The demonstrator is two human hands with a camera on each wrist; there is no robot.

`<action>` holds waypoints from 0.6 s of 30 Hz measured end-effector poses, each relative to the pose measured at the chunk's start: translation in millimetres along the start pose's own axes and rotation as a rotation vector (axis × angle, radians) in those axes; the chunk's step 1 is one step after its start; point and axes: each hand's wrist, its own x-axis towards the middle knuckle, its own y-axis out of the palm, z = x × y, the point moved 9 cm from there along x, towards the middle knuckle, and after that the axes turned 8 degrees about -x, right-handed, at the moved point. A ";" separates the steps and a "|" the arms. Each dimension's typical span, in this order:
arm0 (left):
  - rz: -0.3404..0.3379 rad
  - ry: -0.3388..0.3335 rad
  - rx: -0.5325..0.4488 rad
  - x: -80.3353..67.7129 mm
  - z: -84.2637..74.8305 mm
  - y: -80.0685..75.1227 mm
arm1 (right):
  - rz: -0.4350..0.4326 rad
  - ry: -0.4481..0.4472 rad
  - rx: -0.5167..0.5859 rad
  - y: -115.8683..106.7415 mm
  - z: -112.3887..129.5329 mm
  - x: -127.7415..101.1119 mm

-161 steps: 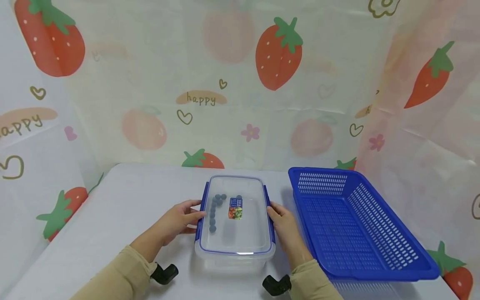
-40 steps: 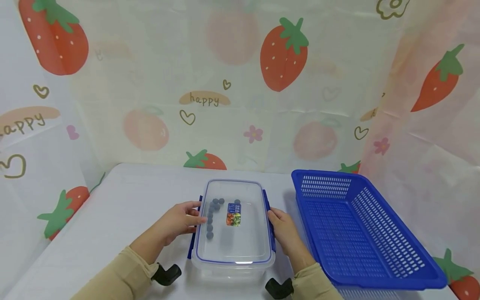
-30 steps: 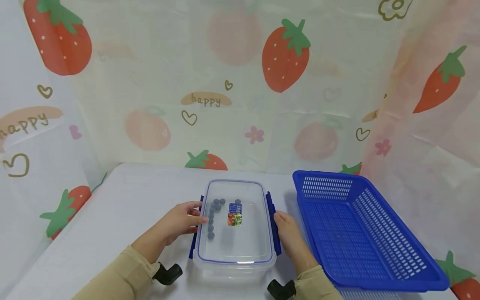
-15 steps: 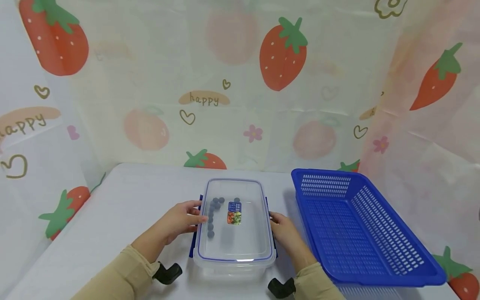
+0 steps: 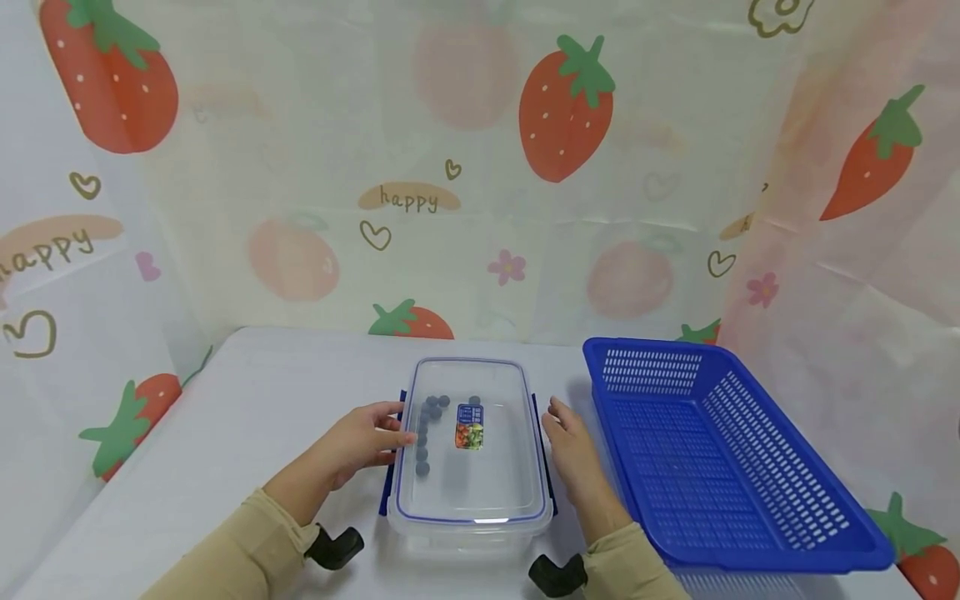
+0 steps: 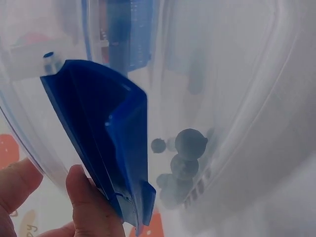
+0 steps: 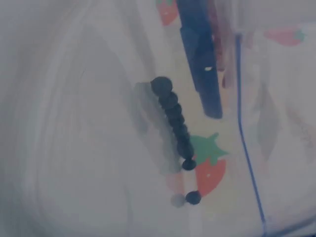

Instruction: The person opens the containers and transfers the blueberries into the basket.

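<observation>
Left hand: we kept our left hand (image 5: 358, 440) pinching the box's flipped-out blue left latch (image 6: 106, 143).
Right hand: our right hand (image 5: 572, 446), fingers relaxed, had just let go of the right latch (image 5: 542, 442).
Box: clear lidded box (image 5: 471, 450) of dark berries (image 5: 424, 427) sat near the table's (image 5: 247, 400) front edge; we judged both latches released.
Basket: blue basket (image 5: 720, 467) lay along the table's right edge.

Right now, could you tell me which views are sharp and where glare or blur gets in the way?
Head view: sharp and evenly lit, one small glare patch on the clear container lid's near edge. Left wrist view: blue latch crisp, blueberries hazy through the plastic. Right wrist view: soft and milky throughout.
</observation>
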 end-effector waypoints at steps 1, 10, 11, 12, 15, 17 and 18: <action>0.001 0.000 -0.003 0.1 0.1 0.2 | 0.001 0.001 -0.003 0.1 2.9 -1.3; 0.002 0.005 -0.020 -1.6 0.7 0.5 | 0.123 0.040 0.031 14.5 15.1 -6.8; 0.003 0.003 -0.023 -1.8 1.2 0.6 | 0.132 0.045 0.030 15.6 14.3 -6.8; 0.002 0.000 -0.028 -2.3 1.8 0.5 | 0.140 0.046 0.029 16.5 13.7 -6.7; 0.004 -0.002 -0.037 -2.6 3.0 0.7 | 0.164 0.035 0.040 18.9 11.5 -6.2; 0.003 0.004 -0.040 -2.4 2.7 0.5 | 0.165 0.023 0.044 19.4 10.6 -5.7; 0.001 0.007 -0.040 -2.5 2.3 0.3 | 0.163 0.017 0.045 19.2 10.5 -5.5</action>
